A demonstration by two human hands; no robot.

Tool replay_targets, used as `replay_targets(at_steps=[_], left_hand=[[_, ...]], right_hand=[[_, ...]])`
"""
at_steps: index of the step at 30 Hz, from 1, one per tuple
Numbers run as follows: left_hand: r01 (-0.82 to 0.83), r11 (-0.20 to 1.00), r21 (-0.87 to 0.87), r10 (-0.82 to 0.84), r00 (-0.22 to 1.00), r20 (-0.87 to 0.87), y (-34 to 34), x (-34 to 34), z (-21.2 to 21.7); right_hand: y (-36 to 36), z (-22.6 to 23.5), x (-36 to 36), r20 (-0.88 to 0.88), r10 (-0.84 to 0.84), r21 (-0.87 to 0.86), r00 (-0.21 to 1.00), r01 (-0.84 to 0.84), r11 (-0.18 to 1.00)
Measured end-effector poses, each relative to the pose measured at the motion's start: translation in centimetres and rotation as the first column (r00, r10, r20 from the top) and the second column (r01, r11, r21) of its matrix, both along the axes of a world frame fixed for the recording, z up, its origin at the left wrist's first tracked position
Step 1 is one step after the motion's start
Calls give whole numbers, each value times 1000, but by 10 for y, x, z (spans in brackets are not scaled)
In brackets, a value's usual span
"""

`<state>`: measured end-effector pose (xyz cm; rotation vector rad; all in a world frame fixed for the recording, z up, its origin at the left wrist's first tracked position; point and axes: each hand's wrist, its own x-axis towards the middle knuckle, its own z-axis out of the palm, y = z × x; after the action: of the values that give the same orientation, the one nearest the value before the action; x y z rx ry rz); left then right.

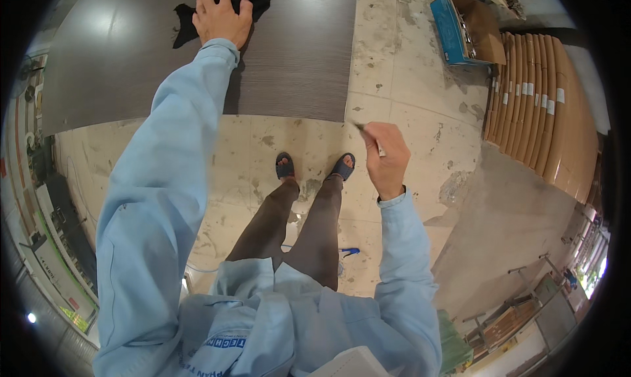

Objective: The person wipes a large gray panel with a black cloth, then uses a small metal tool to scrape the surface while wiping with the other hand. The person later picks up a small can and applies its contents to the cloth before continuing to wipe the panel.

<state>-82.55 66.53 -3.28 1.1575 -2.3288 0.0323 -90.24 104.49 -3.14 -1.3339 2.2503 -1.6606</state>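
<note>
At the top of the head view, my left hand [222, 19] presses down on a crumpled black cloth [185, 27], fingers partly spread over it. The cloth lies on a dark grey wood-grain panel [296, 68]. Beside the panel's near right corner, my right hand [386, 155] is closed in a pinch around a small thin tool [359, 126] with a dark tip. The tip points toward that corner; most of the tool is hidden by the fingers, so its kind cannot be made out.
To the right, several flat brown cardboard boxes [532, 101] lean in a stack. An open blue box [453, 32] sits behind them. A blue-handled tool [350, 252] lies on the stained tile floor [420, 147], by my legs. Racks and goods line the left side.
</note>
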Motion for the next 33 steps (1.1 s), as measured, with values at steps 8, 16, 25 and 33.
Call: replay_targets(at_steps=[8,16,25,33], left_hand=[[492,839,-231,-514,857,-41,60,1,42],[751,506,425,-852,511,112,185,16,69],[208,-179,962,-711,648,-273,196,-89,86],[121,-323,939,-827,447,-342,162,-133,55]], right_hand=[[0,-34,27,996,-13,-12,93,266,964],[57,-33,30,983,91,-127,159,234,964],[45,10,4,967,19,-84,255,247,965],[14,12,28,955,254,-160,-155,452,878]])
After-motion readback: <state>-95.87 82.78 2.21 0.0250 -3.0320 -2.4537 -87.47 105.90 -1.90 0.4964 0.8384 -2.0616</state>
